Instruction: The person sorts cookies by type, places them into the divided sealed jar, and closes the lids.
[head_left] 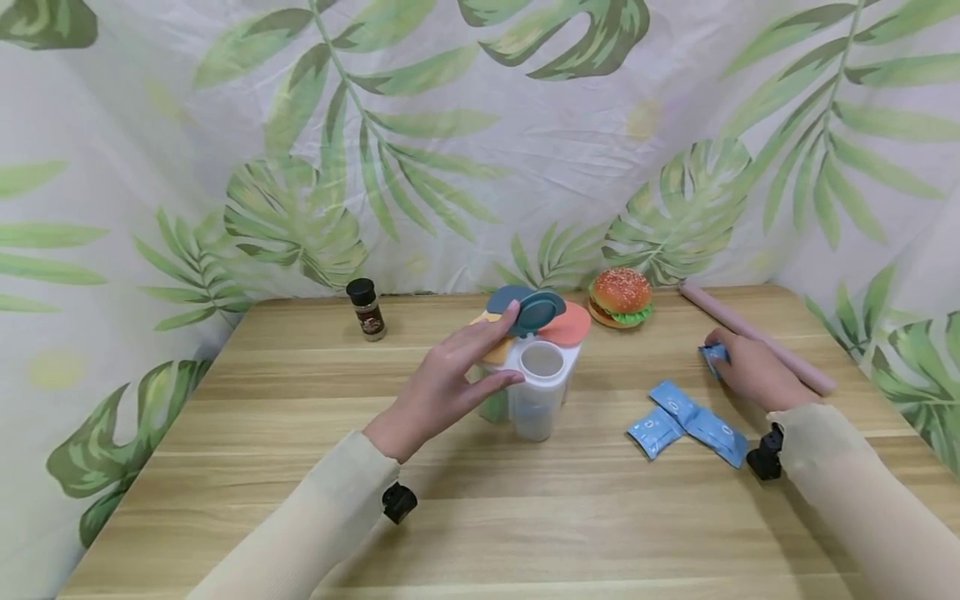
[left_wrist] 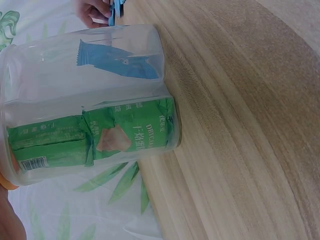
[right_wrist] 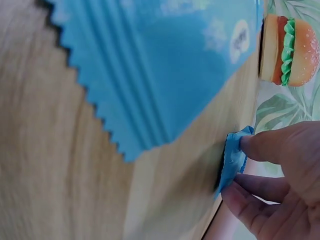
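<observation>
In the head view a multi-compartment storage container [head_left: 534, 408] stands on the table, its dark teal flip lid [head_left: 537, 312] raised over one opening. My left hand [head_left: 457, 367] has its index fingertip at that lid and its thumb at the rim below. Through the clear walls in the left wrist view show a blue packet [left_wrist: 120, 60] in one compartment and green packets [left_wrist: 120, 130] in another. At the right, my right hand [head_left: 753, 371] pinches a small blue packet [right_wrist: 233, 157] between thumb and fingers, close over the table. Several more blue packets [head_left: 693, 421] lie nearer me.
Behind the container sits a toy hamburger [head_left: 621, 296]. A pink rod [head_left: 757, 337] lies slanted along the right side, beside my right hand. At the back left stands a black-capped spice bottle [head_left: 366, 310]. A leaf-patterned cloth [head_left: 420, 167] hangs behind the wooden table [head_left: 300, 392].
</observation>
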